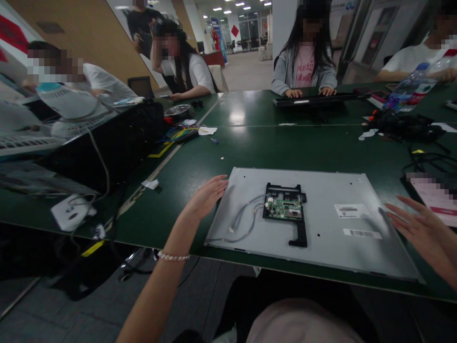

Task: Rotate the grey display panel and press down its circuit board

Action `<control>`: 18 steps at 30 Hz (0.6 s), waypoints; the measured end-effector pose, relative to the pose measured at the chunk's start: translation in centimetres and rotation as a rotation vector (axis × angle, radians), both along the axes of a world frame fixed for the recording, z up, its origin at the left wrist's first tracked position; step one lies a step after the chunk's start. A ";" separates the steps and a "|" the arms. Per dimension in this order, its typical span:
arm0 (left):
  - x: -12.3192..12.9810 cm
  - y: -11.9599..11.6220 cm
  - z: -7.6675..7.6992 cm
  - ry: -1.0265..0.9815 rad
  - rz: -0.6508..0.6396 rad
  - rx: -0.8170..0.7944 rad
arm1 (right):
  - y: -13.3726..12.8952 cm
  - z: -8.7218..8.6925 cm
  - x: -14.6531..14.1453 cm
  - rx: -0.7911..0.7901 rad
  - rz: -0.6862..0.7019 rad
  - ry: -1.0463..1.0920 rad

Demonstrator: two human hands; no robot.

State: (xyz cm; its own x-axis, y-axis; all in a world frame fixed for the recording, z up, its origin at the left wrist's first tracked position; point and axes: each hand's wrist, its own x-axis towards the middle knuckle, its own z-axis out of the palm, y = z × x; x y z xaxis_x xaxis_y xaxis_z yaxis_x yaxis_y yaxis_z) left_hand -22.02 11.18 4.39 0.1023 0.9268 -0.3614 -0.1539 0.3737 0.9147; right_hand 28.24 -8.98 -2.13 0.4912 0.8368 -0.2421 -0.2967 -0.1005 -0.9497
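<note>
A flat grey monitor panel (332, 190) lies back side up on the green table near its front edge. On its back sits a black plastic bracket (300, 233) holding a green circuit board (283, 209). Grey cables (246, 209) run from the board toward the panel's left side. My left hand (207, 195) is beside the panel's left edge, fingers stretched out, holding nothing; whether the fingertips touch the edge I cannot tell. Beside the right edge is my right hand (416, 219), fingers spread and nothing in it. Two white labels (352, 211) are stuck on the panel's right part.
A black monitor (114, 138) and a white adapter box (73, 212) stand at left. Wires and a screwdriver (214, 140) lie farther back. Across the green table (250, 147), a co-worker's hands rest on a black panel (317, 100). Black cables (407, 126) and bottles (405, 90) are at right.
</note>
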 end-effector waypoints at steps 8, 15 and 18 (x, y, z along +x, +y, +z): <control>-0.1 0.1 -0.7 0.001 -0.030 0.031 | -0.3 0.0 0.0 -0.036 -0.003 -0.038; 0.0 -0.1 -1.2 0.044 -0.080 0.077 | 0.3 -1.6 1.6 -0.087 -0.037 -0.113; 0.1 -0.3 -1.3 0.034 -0.082 0.085 | -0.1 -1.7 1.2 -0.061 -0.001 -0.178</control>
